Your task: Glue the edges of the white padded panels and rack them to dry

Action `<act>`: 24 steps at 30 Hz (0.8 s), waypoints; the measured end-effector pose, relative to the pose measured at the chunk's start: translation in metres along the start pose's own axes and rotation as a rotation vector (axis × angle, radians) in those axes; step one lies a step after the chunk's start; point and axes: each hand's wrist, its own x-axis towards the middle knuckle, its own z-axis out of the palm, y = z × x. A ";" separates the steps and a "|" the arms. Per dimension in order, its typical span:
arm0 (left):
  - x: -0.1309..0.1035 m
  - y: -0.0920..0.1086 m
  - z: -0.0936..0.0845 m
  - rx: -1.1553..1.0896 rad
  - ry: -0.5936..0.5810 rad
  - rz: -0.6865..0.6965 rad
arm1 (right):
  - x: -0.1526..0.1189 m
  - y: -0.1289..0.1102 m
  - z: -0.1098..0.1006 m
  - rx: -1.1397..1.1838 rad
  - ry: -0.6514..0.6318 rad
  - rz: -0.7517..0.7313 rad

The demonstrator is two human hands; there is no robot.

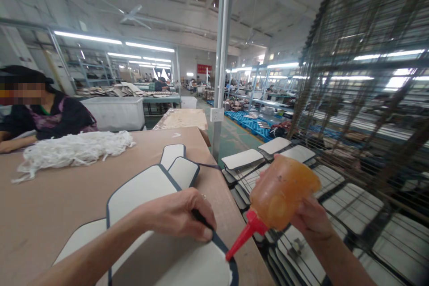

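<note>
My right hand (306, 214) is wrapped round a squeeze bottle (284, 190) of amber liquid, tilted downward. Its red nozzle (239, 239) points at the dark edge of a white panel (174, 261), and the tip appears to touch near that edge. My left hand (182, 214) pinches the dark edging of this same panel between thumb and fingers. Under and behind it lie more white panels with dark borders, including a large one (140, 192) and a smaller one (184, 170). Part of the front panel runs out of the picture at the bottom.
The panels lie on a brown-topped table (30, 214). A heap of white strips (77, 149) rests at the left, near a seated person (63, 109). Wire racks (365, 143) bearing white panels (355, 205) stand close on the right. A metal post (221, 53) rises beyond the table edge.
</note>
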 end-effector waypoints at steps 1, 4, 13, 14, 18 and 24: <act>-0.001 0.000 0.000 -0.003 0.006 -0.005 | 0.000 0.000 0.001 0.005 -0.001 -0.003; -0.003 0.000 -0.001 -0.001 0.027 -0.018 | -0.001 0.000 0.004 0.010 0.021 0.000; -0.010 -0.012 -0.005 0.006 0.125 -0.057 | -0.006 0.003 0.009 0.012 0.036 -0.030; -0.011 -0.014 -0.006 0.007 0.137 -0.057 | -0.006 0.004 0.009 0.011 0.041 -0.030; -0.014 -0.019 -0.008 0.006 0.150 -0.045 | -0.008 0.009 0.007 0.012 0.071 -0.067; -0.016 -0.026 -0.011 0.010 0.247 -0.085 | -0.010 0.015 0.006 0.005 0.073 -0.110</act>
